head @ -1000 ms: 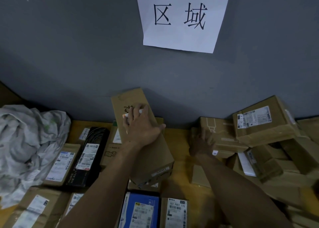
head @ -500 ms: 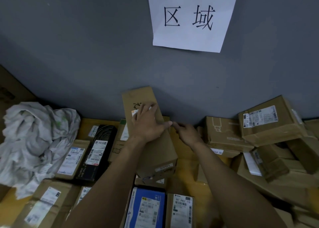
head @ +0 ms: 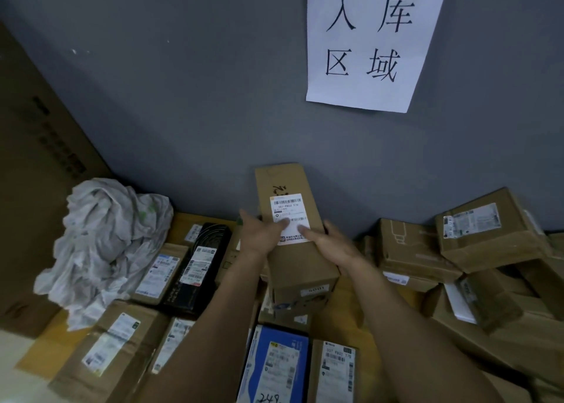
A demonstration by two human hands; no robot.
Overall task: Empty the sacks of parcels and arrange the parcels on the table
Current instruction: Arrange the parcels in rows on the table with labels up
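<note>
Grey wall (head: 183, 113) backs your wooden tabletop (head: 351, 314). Your left hand (head: 262, 235) and right hand (head: 331, 245) both grip the long, matte cardboard carton (head: 302, 268) at frame centre, thumbs on its glossy label (head: 288, 210). You seem mid-placement; next, lay it flat in a gap. A limp, crumpled sack (head: 103, 238) lies left.

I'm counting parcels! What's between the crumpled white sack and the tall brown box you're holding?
Head view: a flat brown cardboard parcel beside the crumpled white sack, then a long black box nearer the tall brown cardboard box.
</note>
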